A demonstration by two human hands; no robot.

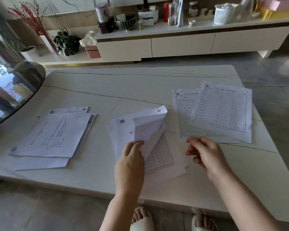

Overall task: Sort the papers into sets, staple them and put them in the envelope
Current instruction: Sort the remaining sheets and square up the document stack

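Two or three sheets are lifted and curling over in our left hand, thumb and fingers pinching their near edge, and under them the middle stack shows a gridded page lying flat on the table. Our right hand hovers just beside that stack with fingers loosely curled and nothing in them, a little blurred, close to the near edge of the right-hand pile. That pile holds a text page and a grid table page fanned across each other. Well apart on the other side, the left-hand pile sits with a title-like page on top. We judge we're mid-sort here: the middle stack is the unsorted lot, feeding the two sets. The next move calls for reading the page we've peeled up and carrying it to its matching pile. No stapler or envelope shows anywhere we can see.
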